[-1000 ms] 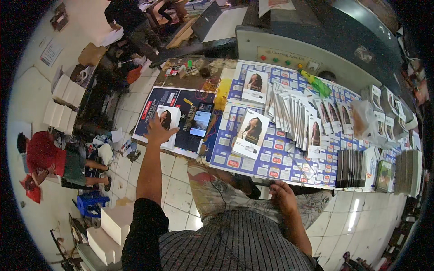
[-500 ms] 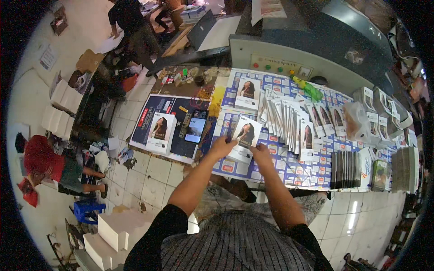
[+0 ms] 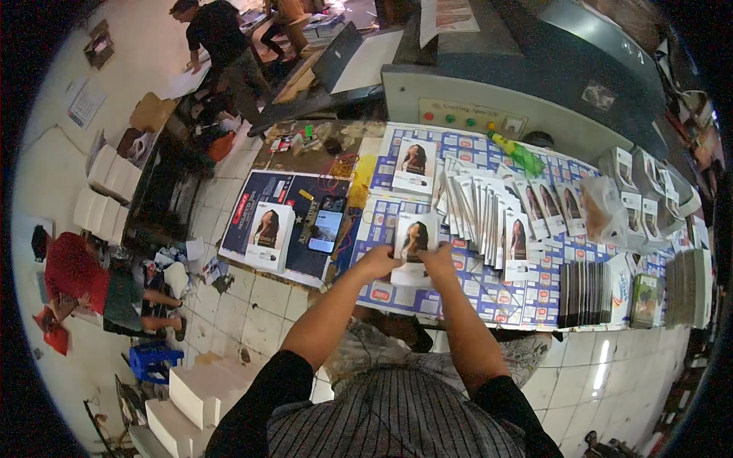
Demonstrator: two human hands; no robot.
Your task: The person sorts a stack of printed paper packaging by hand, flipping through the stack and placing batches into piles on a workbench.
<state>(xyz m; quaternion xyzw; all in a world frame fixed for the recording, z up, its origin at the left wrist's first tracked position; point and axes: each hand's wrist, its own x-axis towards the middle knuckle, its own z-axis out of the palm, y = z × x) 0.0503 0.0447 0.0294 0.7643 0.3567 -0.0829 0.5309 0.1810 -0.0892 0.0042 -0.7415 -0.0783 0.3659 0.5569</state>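
Note:
A white stack of printed cards (image 3: 416, 229), with a picture of a long-haired person on top, lies squared up in front of me. My left hand (image 3: 381, 262) is closed on its left edge, and my right hand (image 3: 437, 265) grips the right edge, thumbs on the top card. Just beyond sits a similar card stack (image 3: 414, 164). To the right, several cards lie in a fanned-out pile (image 3: 481, 210), with more overlapping cards (image 3: 548, 202) beside it. Another stack of the same cards (image 3: 269, 238) rests at the left, next to a phone (image 3: 326, 231) with a lit screen.
A clear plastic bag (image 3: 603, 210), a green plastic bottle (image 3: 519, 155) and upright rows of cards (image 3: 586, 290) stand along the table's right. Behind rises a grey machine panel with coloured buttons (image 3: 469, 122). A blue stool (image 3: 153, 360) and two people are at the left.
The held stack has been turned from a tilt to nearly straight and shifted slightly right. Both hands moved a little toward me with it, and the view shifted slightly.

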